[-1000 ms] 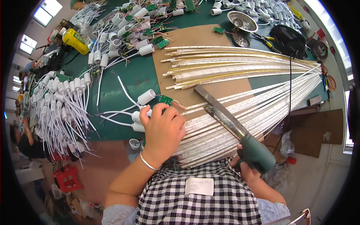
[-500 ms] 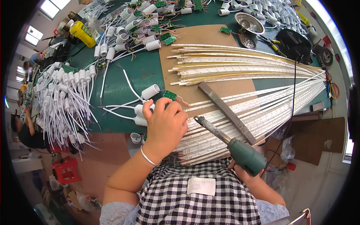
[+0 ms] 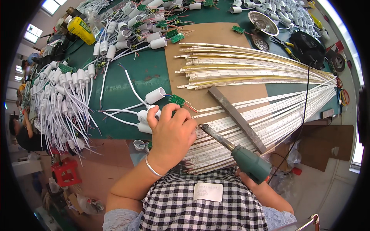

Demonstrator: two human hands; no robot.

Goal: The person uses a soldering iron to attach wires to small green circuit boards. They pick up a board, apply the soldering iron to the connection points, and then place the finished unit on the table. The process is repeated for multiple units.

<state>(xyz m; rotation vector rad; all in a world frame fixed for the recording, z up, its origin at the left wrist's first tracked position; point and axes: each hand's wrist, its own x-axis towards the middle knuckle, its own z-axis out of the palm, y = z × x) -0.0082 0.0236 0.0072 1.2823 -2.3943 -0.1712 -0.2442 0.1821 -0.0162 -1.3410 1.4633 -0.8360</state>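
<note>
My left hand (image 3: 172, 133) presses down on the near ends of several long white LED strips (image 3: 269, 115) fanned across a brown board (image 3: 200, 42). Its fingertips touch a white cylindrical lamp socket (image 3: 145, 114) and lie beside a small green circuit board (image 3: 177, 100) with wires. My right hand (image 3: 246, 178), mostly hidden, grips the green handle of a soldering iron (image 3: 246, 161). The iron's metal tip (image 3: 201, 127) rests on the strips right next to my left hand.
A flat grey metal bar (image 3: 237, 117) lies across the strips. More white sockets with wires (image 3: 61, 96) are heaped at left and at the back, on a green mat (image 3: 127, 77). A yellow bottle (image 3: 81, 30), a metal dish (image 3: 263, 22) and a black round object (image 3: 308, 48) stand at the far edge.
The soldering iron has swung down and left, its tip now at the strips beside my left hand. My left hand stayed on the strip ends; the view shifted slightly.
</note>
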